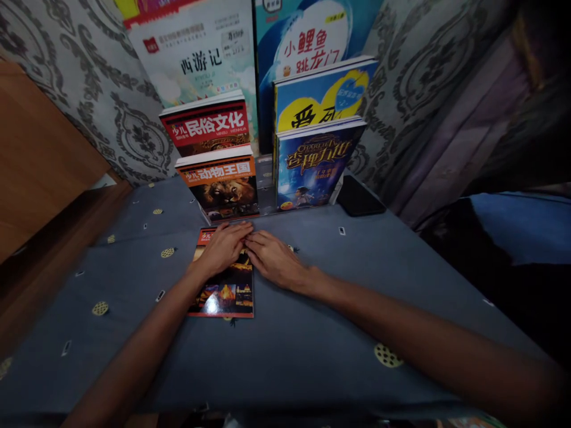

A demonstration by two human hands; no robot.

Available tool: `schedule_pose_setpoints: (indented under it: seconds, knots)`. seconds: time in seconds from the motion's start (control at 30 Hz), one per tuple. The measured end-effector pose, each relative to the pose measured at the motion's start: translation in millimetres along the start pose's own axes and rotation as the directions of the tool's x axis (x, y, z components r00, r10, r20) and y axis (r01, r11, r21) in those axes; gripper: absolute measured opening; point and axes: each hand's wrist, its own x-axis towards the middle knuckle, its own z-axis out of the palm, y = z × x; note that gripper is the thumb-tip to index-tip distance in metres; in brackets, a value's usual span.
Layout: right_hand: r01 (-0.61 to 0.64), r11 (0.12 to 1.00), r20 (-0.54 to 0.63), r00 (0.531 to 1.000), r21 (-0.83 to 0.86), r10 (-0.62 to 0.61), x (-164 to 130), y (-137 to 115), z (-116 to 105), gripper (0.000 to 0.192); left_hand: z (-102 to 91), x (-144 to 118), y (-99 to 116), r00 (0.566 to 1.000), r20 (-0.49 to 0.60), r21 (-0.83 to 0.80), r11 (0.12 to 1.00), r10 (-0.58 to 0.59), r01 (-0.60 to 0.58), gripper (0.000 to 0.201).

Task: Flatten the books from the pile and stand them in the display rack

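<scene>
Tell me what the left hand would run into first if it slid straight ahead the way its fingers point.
Probably the lion-cover book standing upright just beyond the left hand, which lies flat on the book on the table. The fingers point slightly right, so depth leaves some doubt.

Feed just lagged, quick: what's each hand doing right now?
Left hand: open, flat on the book, gripping nothing.
Right hand: open, fingertips at the book's edge, holding nothing.

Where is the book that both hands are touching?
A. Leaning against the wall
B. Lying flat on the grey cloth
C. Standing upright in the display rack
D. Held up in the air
B: the book lies flat on the grey cloth, with the left hand and right hand resting on it.
</scene>
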Motion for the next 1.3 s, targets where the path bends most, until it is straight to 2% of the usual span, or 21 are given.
schedule_pose_setpoints:
  seconds: [0.67,1.07,1.3]
  knots:
    - [-0.002,0.995,0.071,0.997,0.103,-0.006,-28,-12,-4,0.041,2.6,-8,-1,0.996,-0.07,-0.088,0.994,0.06,-0.066,0.05]
    - [-0.012,0.996,0.092,0.996,0.093,0.004,-27,-11,-4,0.039,-1.2,-13,13,1.0,0.018,0.024,0.999,0.023,-0.023,0.051]
    - [0.006,0.997,0.147,0.989,0.073,-0.017,-34,-12,-6,0.044,-3.6,-24,22,0.997,0.067,0.026,0.999,-0.047,0.046,0.053]
